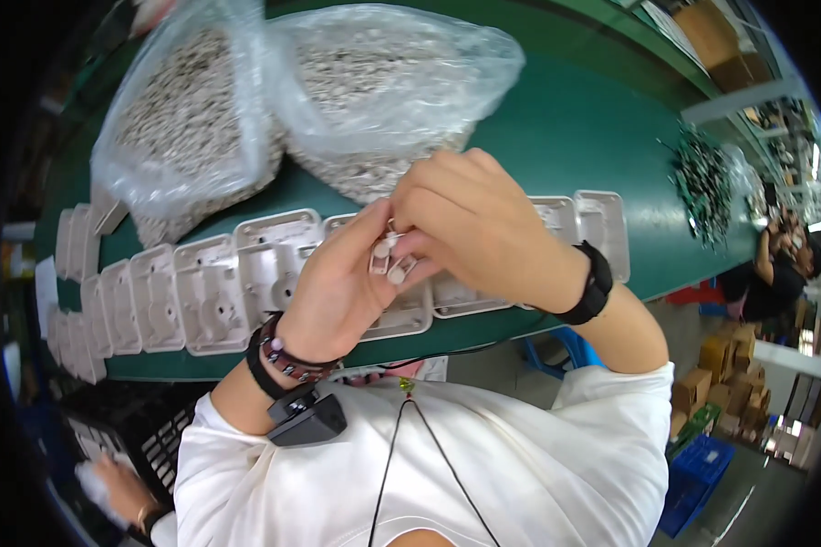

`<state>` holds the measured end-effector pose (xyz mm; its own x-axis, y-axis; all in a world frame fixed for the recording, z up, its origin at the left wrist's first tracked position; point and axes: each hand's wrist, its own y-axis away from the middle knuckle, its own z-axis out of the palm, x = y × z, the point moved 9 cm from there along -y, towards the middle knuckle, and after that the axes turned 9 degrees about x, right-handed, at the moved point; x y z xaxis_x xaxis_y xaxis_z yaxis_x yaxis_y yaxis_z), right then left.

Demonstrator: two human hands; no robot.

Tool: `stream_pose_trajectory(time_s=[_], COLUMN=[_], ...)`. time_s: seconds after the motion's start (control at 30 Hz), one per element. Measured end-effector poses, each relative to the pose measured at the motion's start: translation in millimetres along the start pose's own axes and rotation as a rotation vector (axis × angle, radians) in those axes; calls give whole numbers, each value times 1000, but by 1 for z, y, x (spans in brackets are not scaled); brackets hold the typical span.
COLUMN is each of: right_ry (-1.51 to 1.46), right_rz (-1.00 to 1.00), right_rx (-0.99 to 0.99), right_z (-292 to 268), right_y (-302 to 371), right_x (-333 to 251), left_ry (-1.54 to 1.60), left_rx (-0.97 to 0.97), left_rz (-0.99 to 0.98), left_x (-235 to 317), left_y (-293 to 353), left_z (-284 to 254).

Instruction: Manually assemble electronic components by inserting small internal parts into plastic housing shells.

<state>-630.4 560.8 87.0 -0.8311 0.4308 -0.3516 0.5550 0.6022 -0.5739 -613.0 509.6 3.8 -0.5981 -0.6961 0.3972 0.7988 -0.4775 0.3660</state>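
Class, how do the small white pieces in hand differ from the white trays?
Size: the small white pieces fit within the left hand; the white trays are far larger.
Place: the pieces are held up; the trays rest on the green table.
Arrangement: the pieces cluster together; the trays line up side by side.
Both look whitish.

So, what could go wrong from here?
The small white plastic parts between the left hand and right hand might slip onto the white rectangular plastic trays below, whose similar colour could hide them. A clear plastic bag of greyish pieces appears close beyond the hands, so a knock might disturb it.
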Motion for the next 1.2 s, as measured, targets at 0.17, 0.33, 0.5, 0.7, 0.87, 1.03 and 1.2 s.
stream_pose_trajectory(time_s=[0.17,0.33,0.5,0.7,0.87,1.03,1.2], right_ry=[-7,69,-327,-390,-236,201,150], right_rz=[-6,-4,314,20,-1,107,191], right_rx=[89,76,106,161,74,-50,-260], right_z=[-27,-39,-40,-62,-87,-141,-100], right_y=[30,68,92,101,99,126,146], right_x=[-8,-10,23,5,19,126,171], left_ry=[-260,-619,-982,-1279,-1273,-1266,-1166], left_rx=[-48,-184,-246,-637,-556,-240,92], left_rz=[-172,-280,-291,-163,-158,-197,-172], left_x=[-30,-55,-67,-66,-66,-43,-18], left_y=[3,-3,-11,-19,-30,-37,-31], left_z=[1,4,18,56,58,32,5])
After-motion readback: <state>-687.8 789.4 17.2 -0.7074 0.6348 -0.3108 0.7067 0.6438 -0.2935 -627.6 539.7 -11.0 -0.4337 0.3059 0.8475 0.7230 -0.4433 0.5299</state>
